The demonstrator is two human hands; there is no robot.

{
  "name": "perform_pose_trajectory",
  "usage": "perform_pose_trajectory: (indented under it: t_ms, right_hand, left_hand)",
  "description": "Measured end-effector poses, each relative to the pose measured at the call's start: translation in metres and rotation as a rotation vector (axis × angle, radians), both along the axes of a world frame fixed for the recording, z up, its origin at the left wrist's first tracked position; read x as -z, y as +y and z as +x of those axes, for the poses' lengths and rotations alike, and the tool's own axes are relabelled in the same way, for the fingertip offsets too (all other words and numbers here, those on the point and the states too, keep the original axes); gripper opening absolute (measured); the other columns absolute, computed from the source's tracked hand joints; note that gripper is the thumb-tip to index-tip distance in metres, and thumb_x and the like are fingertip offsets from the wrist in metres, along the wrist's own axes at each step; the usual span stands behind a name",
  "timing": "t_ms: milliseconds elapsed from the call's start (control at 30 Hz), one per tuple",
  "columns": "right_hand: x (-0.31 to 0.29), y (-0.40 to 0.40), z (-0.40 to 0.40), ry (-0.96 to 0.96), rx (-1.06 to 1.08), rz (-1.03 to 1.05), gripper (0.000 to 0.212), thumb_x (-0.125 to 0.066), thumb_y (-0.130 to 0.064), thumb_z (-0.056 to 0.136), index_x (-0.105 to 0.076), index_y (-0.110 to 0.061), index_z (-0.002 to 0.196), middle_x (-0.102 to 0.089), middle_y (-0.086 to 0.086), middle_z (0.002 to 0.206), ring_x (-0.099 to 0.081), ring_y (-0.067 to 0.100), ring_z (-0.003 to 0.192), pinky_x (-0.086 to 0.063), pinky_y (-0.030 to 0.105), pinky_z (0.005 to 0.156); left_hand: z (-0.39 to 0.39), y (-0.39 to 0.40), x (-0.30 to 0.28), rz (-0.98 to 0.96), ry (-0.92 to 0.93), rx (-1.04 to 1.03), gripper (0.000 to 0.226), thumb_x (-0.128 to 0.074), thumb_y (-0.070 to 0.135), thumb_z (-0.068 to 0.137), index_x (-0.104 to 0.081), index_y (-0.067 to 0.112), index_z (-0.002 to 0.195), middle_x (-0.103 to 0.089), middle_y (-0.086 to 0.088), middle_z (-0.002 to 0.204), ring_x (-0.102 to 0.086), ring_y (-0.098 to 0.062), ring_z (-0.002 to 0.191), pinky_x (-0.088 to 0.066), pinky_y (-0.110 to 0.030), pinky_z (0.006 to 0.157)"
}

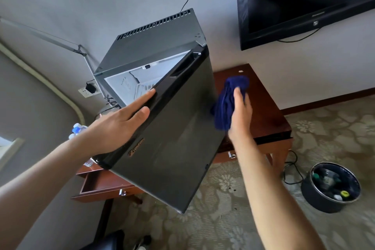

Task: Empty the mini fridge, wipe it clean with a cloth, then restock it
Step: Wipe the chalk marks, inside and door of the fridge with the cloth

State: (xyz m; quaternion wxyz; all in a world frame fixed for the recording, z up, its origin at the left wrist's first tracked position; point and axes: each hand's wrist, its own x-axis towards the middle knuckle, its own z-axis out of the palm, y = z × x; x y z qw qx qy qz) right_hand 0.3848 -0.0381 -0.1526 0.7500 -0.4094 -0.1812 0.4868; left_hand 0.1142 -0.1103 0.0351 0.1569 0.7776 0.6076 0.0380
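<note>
The mini fridge (154,46) is seen on a wooden desk (263,111), with its dark door (172,148) partly open. Through the gap a white interior is shown, where only a wire shelf (145,87) can be made out. The left hand (119,126) is laid flat on the door edge, fingers straight, holding nothing. A blue cloth (227,105) is gripped by the right hand (241,115) and pressed at the right edge of the door. Water bottles (77,129) are seen at the left, behind the left arm. A drawer (105,186) of the desk is pulled out. On the carpet at the right, a round bin (330,186) is filled with rubbish, and a green cap is visible inside
</note>
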Motion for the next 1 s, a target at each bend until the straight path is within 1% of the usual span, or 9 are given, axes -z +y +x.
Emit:
perform_pose_trajectory:
  t_ms: [200,300,367,433,533,600,767,867,1000]
  right_hand:
    - [-0.004,0.094,-0.013,-0.344,-0.044,-0.043,0.02,-0.064,-0.057,0.09,-0.071,-0.039,0.094,-0.062,0.003,0.125,-0.063,0.016,0.114,-0.048,0.037,0.101]
    - [0.001,0.082,-0.047,-0.411,0.204,-0.097,0.04,-0.058,-0.055,0.093,-0.07,-0.029,0.121,-0.048,0.007,0.137,-0.049,0.022,0.127,-0.034,0.028,0.107]
    - [0.011,0.053,-0.095,-0.507,0.379,-0.104,0.054,-0.06,-0.054,0.091,-0.069,-0.014,0.126,-0.049,0.014,0.139,-0.047,0.033,0.13,-0.035,0.035,0.111]
    - [0.019,-0.014,-0.175,-0.634,0.415,-0.046,0.047,-0.064,-0.047,0.094,-0.068,-0.008,0.121,-0.05,0.02,0.138,-0.048,0.041,0.128,-0.039,0.044,0.113]
    - [0.025,-0.13,-0.284,-0.89,0.335,0.169,0.033,-0.073,-0.041,0.092,-0.07,-0.013,0.11,-0.048,0.021,0.137,-0.053,0.042,0.122,-0.045,0.048,0.107]
    - [0.039,-0.15,-0.311,-0.964,0.291,0.281,0.034,-0.074,-0.043,0.09,-0.07,-0.021,0.115,-0.046,0.017,0.135,-0.055,0.042,0.118,-0.049,0.052,0.098]
    - [0.054,-0.073,-0.267,-1.045,0.496,0.25,0.037,-0.064,-0.046,0.093,-0.065,-0.017,0.116,-0.051,0.022,0.125,-0.055,0.043,0.109,-0.046,0.044,0.101]
    - [0.048,0.022,-0.198,-0.823,0.642,-0.029,0.049,-0.059,-0.046,0.098,-0.07,-0.001,0.111,-0.053,0.026,0.126,-0.052,0.044,0.117,-0.047,0.048,0.103]
    - [0.056,0.108,-0.105,-0.688,0.734,-0.186,0.05,-0.057,-0.045,0.097,-0.07,-0.003,0.123,-0.055,0.027,0.125,-0.053,0.048,0.118,-0.038,0.039,0.102]
  left_hand:
    - [-0.018,0.018,0.004,-0.03,-0.061,0.032,0.05,-0.016,0.085,0.09,-0.009,0.082,0.14,-0.026,0.026,0.164,-0.034,-0.014,0.15,-0.027,-0.05,0.124]
    - [-0.023,0.024,0.001,-0.07,-0.181,0.073,0.042,-0.029,0.065,0.103,-0.02,0.078,0.142,-0.025,0.045,0.154,-0.023,0.019,0.143,-0.019,-0.022,0.121]
    - [-0.025,0.027,0.0,-0.079,-0.198,0.087,0.045,-0.031,0.059,0.103,-0.024,0.074,0.144,-0.025,0.049,0.151,-0.02,0.027,0.138,-0.017,-0.015,0.117]
    - [-0.029,0.033,0.002,-0.068,-0.209,0.112,0.044,-0.033,0.061,0.105,-0.026,0.068,0.148,-0.026,0.045,0.154,-0.021,0.022,0.142,-0.014,-0.023,0.124]
    - [-0.041,0.043,0.004,-0.036,-0.179,0.14,0.049,-0.032,0.071,0.097,-0.025,0.071,0.146,-0.027,0.044,0.155,-0.021,0.016,0.146,-0.014,-0.033,0.128]
    - [-0.045,0.046,0.004,-0.038,-0.168,0.142,0.052,-0.03,0.078,0.093,-0.024,0.075,0.144,-0.027,0.046,0.154,-0.022,0.015,0.146,-0.015,-0.035,0.128]
    - [-0.054,0.059,0.005,-0.047,-0.179,0.182,0.051,-0.031,0.075,0.093,-0.026,0.075,0.143,-0.03,0.046,0.152,-0.023,0.017,0.145,-0.015,-0.033,0.126]
    - [-0.064,0.074,0.002,-0.044,-0.151,0.173,0.043,-0.03,0.077,0.098,-0.026,0.078,0.14,-0.034,0.043,0.152,-0.029,0.01,0.145,-0.018,-0.038,0.127]
    - [-0.072,0.094,-0.002,-0.064,-0.167,0.226,0.044,-0.033,0.056,0.102,-0.029,0.075,0.142,-0.034,0.043,0.152,-0.028,0.015,0.144,-0.019,-0.036,0.126]
